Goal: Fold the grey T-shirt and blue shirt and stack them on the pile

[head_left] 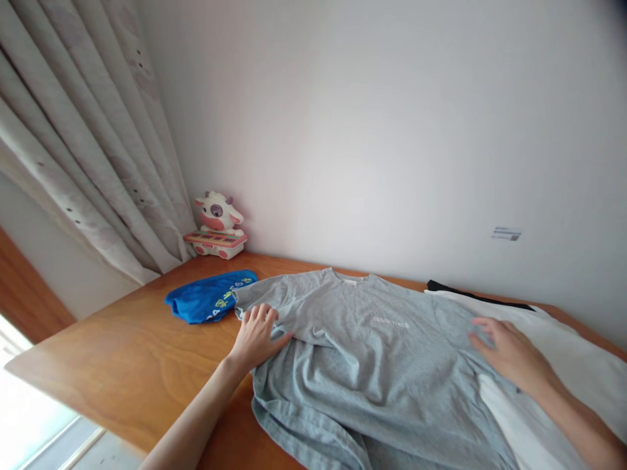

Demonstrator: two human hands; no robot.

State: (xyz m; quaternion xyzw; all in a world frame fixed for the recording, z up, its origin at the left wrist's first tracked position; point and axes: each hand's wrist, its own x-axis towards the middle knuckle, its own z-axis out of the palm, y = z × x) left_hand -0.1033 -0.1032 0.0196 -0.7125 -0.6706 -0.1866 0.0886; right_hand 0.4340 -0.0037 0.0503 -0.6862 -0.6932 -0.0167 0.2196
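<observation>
A grey T-shirt (362, 352) with pale lettering on its chest lies front side up on the wooden table (122, 352), collar toward the wall and body wrinkled. My left hand (257, 336) rests at the sleeve on the left, its thumb stretched away from the fingers. Over the sleeve on the right is my right hand (512, 356), slightly blurred, with thumb and fingers apart; whether it touches the cloth I cannot tell. The shirt's lower hem runs out of the bottom of the view.
A folded blue garment (210, 297) lies beside the left sleeve. White cloth (568, 346) with a black piece (480, 297) behind it lies partly under the shirt on the right. A cow-shaped toy keyboard (218, 228) stands in the back corner by the curtain (93, 130).
</observation>
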